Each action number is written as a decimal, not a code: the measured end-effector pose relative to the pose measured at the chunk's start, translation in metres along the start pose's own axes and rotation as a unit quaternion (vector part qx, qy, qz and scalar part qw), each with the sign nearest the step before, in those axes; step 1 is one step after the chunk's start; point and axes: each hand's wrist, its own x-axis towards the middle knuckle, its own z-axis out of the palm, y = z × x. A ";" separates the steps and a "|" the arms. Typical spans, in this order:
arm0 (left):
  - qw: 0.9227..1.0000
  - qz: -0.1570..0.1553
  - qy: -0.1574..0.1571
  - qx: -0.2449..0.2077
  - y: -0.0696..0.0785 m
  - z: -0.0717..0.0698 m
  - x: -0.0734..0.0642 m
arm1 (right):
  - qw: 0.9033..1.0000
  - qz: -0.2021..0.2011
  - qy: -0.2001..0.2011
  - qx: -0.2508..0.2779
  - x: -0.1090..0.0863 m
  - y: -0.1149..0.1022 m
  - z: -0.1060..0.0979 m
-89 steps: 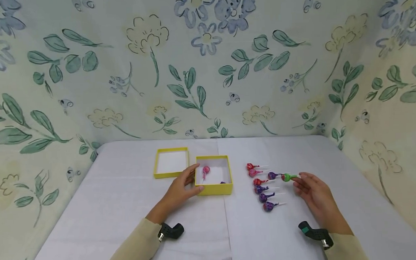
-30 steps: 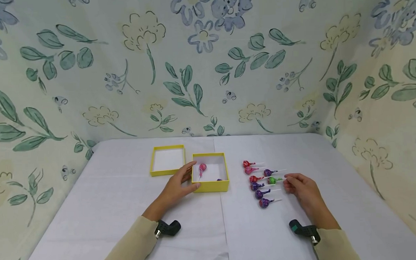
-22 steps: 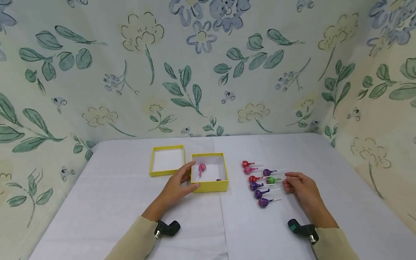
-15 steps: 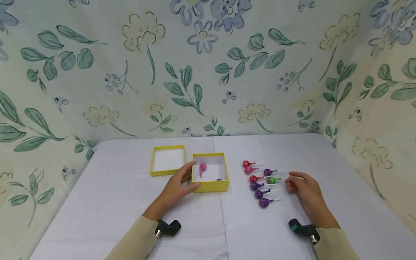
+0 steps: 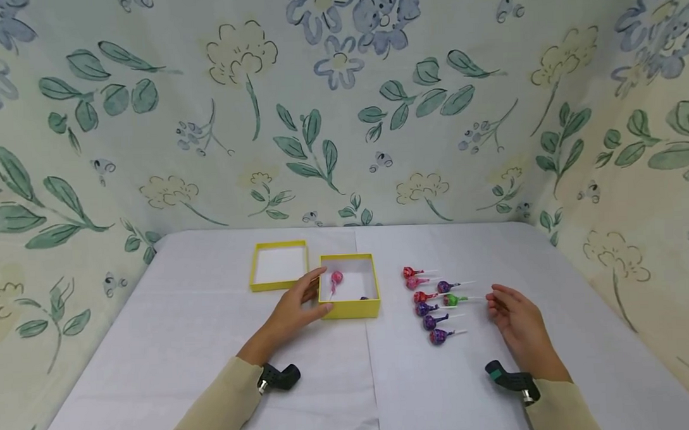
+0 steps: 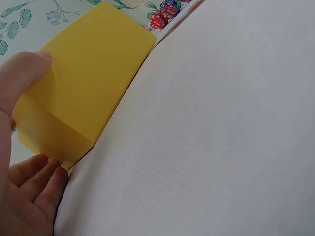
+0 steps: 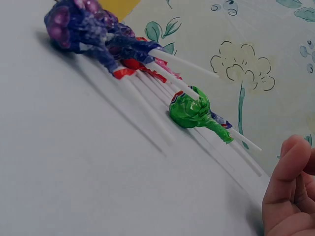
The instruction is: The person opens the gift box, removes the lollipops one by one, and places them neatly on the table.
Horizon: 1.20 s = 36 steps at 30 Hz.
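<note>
My left hand [image 5: 291,313] holds the yellow box [image 5: 350,310] at its near left corner, thumb on the front wall and fingers along the left side. Inside the box lie a pink lollipop [image 5: 337,276] and a dark-wrapped piece [image 5: 364,298], mostly hidden by the front wall. A green lollipop [image 5: 450,300] lies on the cloth, its white stick pointing right. Just past the stick's end is my right hand [image 5: 519,328], fingers loosely bent and holding nothing. In the right wrist view, the fingertips [image 7: 291,150] stand apart from the green lollipop [image 7: 189,110].
Left of the green lollipop, a column of red, pink and purple lollipops [image 5: 430,323] lies with sticks to the right; another purple lollipop [image 5: 445,287] lies just behind it. The yellow-rimmed lid [image 5: 278,285] sits behind my left hand. Flowered fabric [image 5: 342,145] rises behind the table.
The green lollipop was carried left and nearer, down beside the column, and let go. My right hand has since drawn back to the right. My left hand stays on the box.
</note>
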 end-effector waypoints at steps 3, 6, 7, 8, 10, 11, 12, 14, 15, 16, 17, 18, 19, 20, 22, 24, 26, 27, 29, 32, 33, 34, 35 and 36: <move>1.000 -0.001 0.000 -0.006 0.001 0.000 0.000 | 0.999 -0.002 -0.015 0.047 -0.002 0.000 -0.003; 1.000 -0.009 -0.002 0.005 0.003 0.000 0.000 | 0.996 -0.010 -0.030 0.088 -0.002 -0.001 -0.004; 1.000 -0.011 -0.002 0.008 0.003 -0.001 -0.001 | 0.995 -0.013 -0.033 0.096 -0.003 -0.001 -0.004; 1.000 -0.011 -0.003 0.011 0.003 -0.001 -0.001 | 0.994 -0.014 -0.035 0.104 -0.003 -0.001 -0.003; 1.000 -0.011 -0.004 0.015 0.003 -0.002 -0.001 | 0.992 -0.018 -0.035 0.120 -0.004 -0.002 -0.002; 1.000 -0.009 -0.006 0.014 0.003 -0.002 -0.001 | 0.991 -0.020 -0.034 0.127 -0.006 -0.003 -0.001; 1.000 -0.008 -0.009 0.014 0.003 -0.002 -0.001 | 0.991 -0.022 -0.033 0.131 -0.007 -0.004 -0.001; 1.000 -0.006 -0.013 0.015 0.003 -0.003 0.000 | 0.990 -0.030 -0.038 0.136 -0.010 -0.007 0.002; 1.000 -0.007 -0.015 0.016 0.003 -0.002 0.000 | 0.989 -0.036 -0.045 0.135 -0.011 -0.008 0.003; 1.000 -0.008 -0.017 0.017 0.002 -0.002 0.000 | 0.988 -0.041 -0.054 0.136 -0.012 -0.010 0.004; 1.000 -0.009 -0.017 0.016 0.002 -0.002 0.000 | 0.988 -0.046 -0.062 0.132 -0.013 -0.011 0.005; 1.000 -0.009 -0.017 0.017 0.002 -0.002 0.000 | 0.988 -0.053 -0.071 0.129 -0.014 -0.012 0.006; 1.000 -0.009 -0.017 0.016 0.002 -0.001 0.000 | 0.987 -0.060 -0.080 0.127 -0.015 -0.013 0.008; 1.000 -0.005 -0.017 0.013 0.001 -0.001 0.000 | 0.986 -0.064 -0.087 0.124 -0.016 -0.014 0.009; 1.000 -0.001 -0.018 0.011 0.001 0.001 0.001 | 0.987 -0.076 -0.091 0.112 -0.019 -0.017 0.013; 1.000 0.003 -0.019 0.014 0.000 0.002 0.002 | 0.987 -0.085 -0.095 0.098 -0.023 -0.021 0.018; 1.000 0.003 -0.019 0.018 -0.001 0.002 0.003 | 0.987 -0.093 -0.103 0.087 -0.027 -0.026 0.027; 1.000 0.001 -0.017 0.020 -0.001 0.002 0.003 | 0.986 -0.096 -0.107 0.082 -0.029 -0.029 0.032; 1.000 0.000 -0.012 0.021 -0.001 0.001 0.003 | 0.985 -0.101 -0.118 0.073 -0.031 -0.034 0.046; 1.000 -0.006 -0.007 0.018 -0.002 -0.001 0.002 | 0.984 -0.104 -0.128 0.060 -0.032 -0.039 0.069; 1.000 -0.007 -0.006 0.016 -0.001 -0.002 0.001 | 0.985 -0.104 -0.128 0.047 -0.032 -0.040 0.077; 1.000 -0.007 -0.005 0.013 -0.001 -0.003 0.001 | 0.986 -0.103 -0.126 0.036 -0.031 -0.041 0.085; 1.000 -0.008 -0.004 0.012 -0.002 -0.003 0.001 | 0.986 -0.102 -0.127 0.027 -0.031 -0.041 0.093; 1.000 -0.008 -0.004 0.011 -0.002 -0.003 0.000 | 0.986 -0.102 -0.129 0.019 -0.031 -0.041 0.100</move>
